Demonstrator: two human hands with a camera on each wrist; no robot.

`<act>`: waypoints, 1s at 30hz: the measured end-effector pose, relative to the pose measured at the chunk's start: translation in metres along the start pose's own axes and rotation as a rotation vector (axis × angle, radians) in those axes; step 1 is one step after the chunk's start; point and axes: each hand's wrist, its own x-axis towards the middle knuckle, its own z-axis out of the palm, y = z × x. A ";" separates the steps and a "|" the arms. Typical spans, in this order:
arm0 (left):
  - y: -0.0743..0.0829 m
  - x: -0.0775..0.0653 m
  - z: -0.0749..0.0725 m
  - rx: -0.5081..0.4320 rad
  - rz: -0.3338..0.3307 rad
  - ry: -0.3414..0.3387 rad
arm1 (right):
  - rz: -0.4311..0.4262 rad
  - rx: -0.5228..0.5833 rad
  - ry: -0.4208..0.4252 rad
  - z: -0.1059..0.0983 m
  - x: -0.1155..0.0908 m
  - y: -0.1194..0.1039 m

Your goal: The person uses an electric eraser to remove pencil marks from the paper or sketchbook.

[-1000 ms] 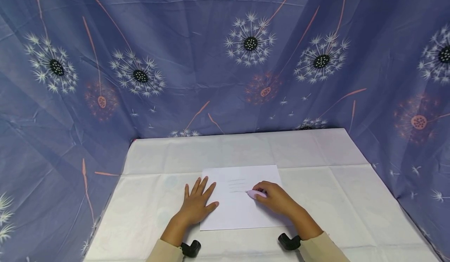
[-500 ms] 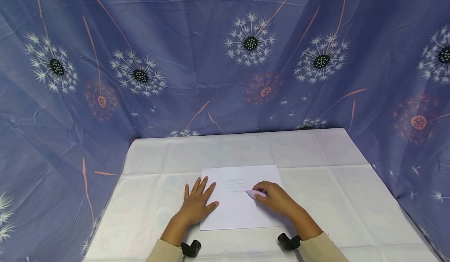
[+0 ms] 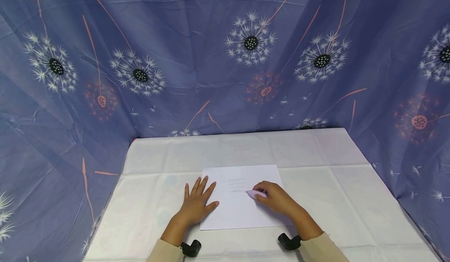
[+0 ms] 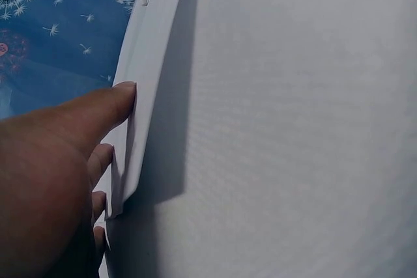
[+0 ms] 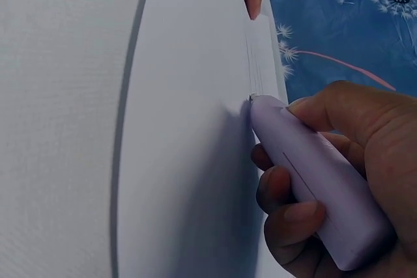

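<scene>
Head view: left hand (image 3: pixel 197 206) spread, grasping nothing, across one edge of the sheet (image 3: pixel 239 213); right hand (image 3: pixel 279 199) grasping lilac tool (image 3: pixel 256 194), tip by faint lines (image 3: pixel 237 184) just ahead of its fingers. Left wrist view: fingers on sheet, tip well beyond. Right wrist view: fingers wrapped round tool; tip contact unclear. Judged best: even pressure, sheet pressed flat, left fingers clear of tip.

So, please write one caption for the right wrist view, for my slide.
A right hand grips a lilac pen-like tool, its tip at faint lines on white paper.
</scene>
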 end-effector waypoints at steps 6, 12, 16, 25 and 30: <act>0.000 0.000 0.001 0.001 -0.005 0.003 | 0.005 -0.018 0.011 0.000 0.000 0.000; 0.000 0.000 0.001 -0.006 -0.011 0.001 | 0.023 -0.016 0.022 -0.004 -0.002 0.001; 0.000 0.000 0.001 -0.006 -0.010 0.000 | 0.015 -0.008 0.013 -0.004 -0.001 0.001; -0.001 0.001 0.002 -0.004 -0.002 0.003 | -0.023 -0.012 0.001 0.000 0.001 -0.005; -0.001 0.001 0.001 0.001 -0.001 0.004 | 0.002 -0.015 0.013 -0.001 0.002 -0.004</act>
